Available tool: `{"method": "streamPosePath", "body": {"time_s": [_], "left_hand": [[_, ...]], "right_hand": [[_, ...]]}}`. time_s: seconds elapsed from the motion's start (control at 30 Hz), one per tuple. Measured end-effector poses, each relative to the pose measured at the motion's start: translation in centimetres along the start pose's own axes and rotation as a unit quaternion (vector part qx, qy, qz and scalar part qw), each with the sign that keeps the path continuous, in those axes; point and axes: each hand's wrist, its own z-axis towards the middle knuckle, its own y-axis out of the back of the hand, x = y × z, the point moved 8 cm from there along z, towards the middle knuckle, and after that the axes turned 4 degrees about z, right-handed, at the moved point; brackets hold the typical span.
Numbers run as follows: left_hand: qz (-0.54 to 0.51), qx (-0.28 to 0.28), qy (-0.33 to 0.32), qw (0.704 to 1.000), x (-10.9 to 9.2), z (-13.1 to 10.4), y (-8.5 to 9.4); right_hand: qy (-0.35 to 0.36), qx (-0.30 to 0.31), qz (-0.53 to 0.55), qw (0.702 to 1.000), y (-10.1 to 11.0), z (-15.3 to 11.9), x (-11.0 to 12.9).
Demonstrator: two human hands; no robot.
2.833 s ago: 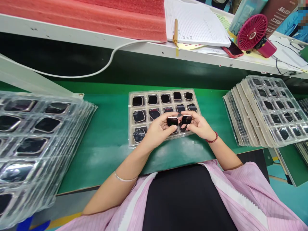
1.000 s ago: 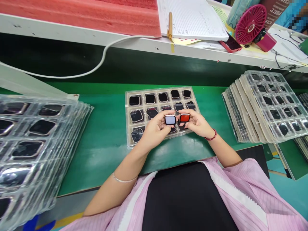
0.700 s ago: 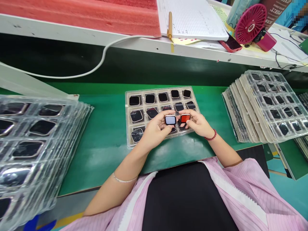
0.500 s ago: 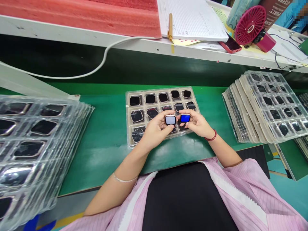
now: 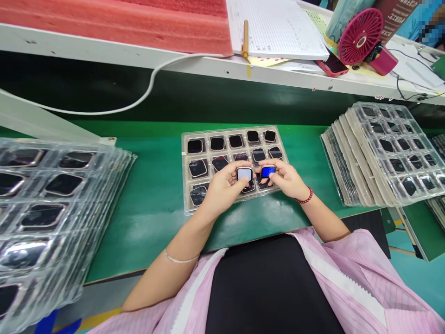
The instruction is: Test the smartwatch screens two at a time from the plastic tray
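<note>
Left hand: From where I stand, the person's left hand [image 5: 225, 185] is curled around a pale-screen smartwatch [image 5: 243, 171], fingers along its far and outer sides, thumb laid over the lower part of the lit glass.
Right hand: The right hand [image 5: 287, 178] grasps a blue-screen smartwatch [image 5: 266, 171] likewise, thumb tip at the screen's lower corner; how hard either thumb presses I can't tell.
Watches: Both are held face up, side by side and near each other, above the front right part of a clear plastic tray [image 5: 186, 185].
Handling: I'd expect them light and rigid, the smooth glass and metal frame rather slippery, and the screen the part to fear for if dropped.
Best hold: The frame's opposite edges, I'd say, with fingers supporting the back and only a light thumb on the glass.
Tray: It lies flat on the green bench [image 5: 146, 204], dark-screened watches in its compartments; the hands hide some of them.
Stacks: A left tray stack [image 5: 93, 208] and a right tray stack [image 5: 351, 160] flank it, well apart.
Shelf: Along the white shelf [image 5: 288, 76] sit red foam [image 5: 121, 23], a ruled notebook [image 5: 278, 32] and a magenta fan [image 5: 360, 39].
</note>
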Motion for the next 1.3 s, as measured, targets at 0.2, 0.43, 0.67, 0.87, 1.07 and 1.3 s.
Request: {"method": "streamPosePath", "body": {"time_s": [0.2, 0.43, 0.67, 0.87, 1.07, 1.3], "left_hand": [[-0.01, 0.02, -0.01, 1.0, -0.1, -0.07, -0.35], [-0.007, 0.021, -0.003, 1.0, -0.09, -0.1, -0.31], [0.008, 0.022, -0.002, 1.0, 0.03, -0.08, -0.24], [0.007, 0.024, -0.004, 1.0, -0.13, -0.16, -0.31], [0.007, 0.019, -0.009, 1.0, -0.26, -0.25, -0.21], [0.002, 0.017, -0.014, 1.0, -0.44, -0.26, -0.21]], "right_hand": [[0.01, 0.006, 0.02, 1.0, -0.19, 0.06, 0.24], [-0.006, 0.007, 0.008, 1.0, -0.13, 0.04, 0.13], [0.008, 0.005, 0.022, 1.0, -0.35, -0.02, 0.48], [0.0, 0.002, 0.012, 1.0, -0.16, -0.03, 0.37], [0.01, 0.004, 0.012, 1.0, -0.29, -0.13, 0.39], [0.004, 0.003, 0.009, 1.0, -0.18, -0.12, 0.45]]}}
